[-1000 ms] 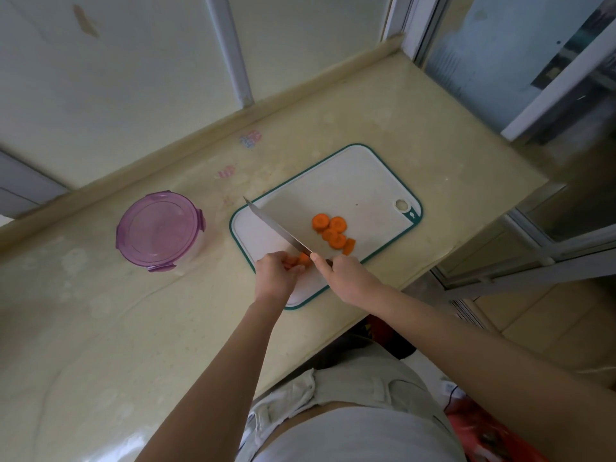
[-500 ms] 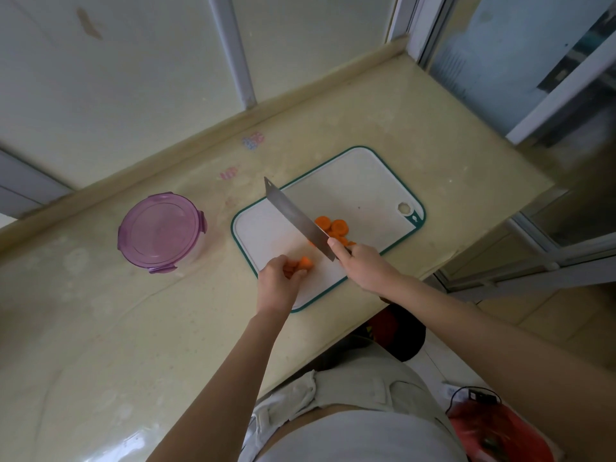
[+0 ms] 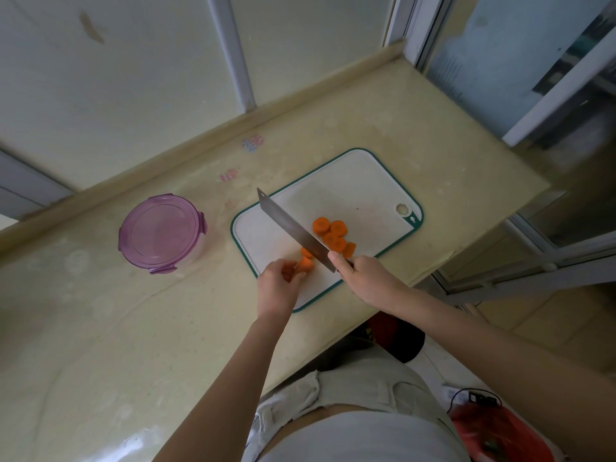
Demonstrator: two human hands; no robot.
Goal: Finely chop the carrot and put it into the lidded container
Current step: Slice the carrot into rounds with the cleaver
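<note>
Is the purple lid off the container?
No, the purple lid sits on the container, left of the cutting board.

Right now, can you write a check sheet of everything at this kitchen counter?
Surface: beige countertop, with a white cutting board lying on it.
Job's things: carrot slices piled on the board; carrot stub; cleaver; round container left of the board, purple lid on.
Clutter: small stickers on the countertop.
Hands: left hand pinches the carrot stub; right hand grips the cleaver.
Cables: black cable on the floor by a red object.
Surroundings: window panels behind the counter.
</note>
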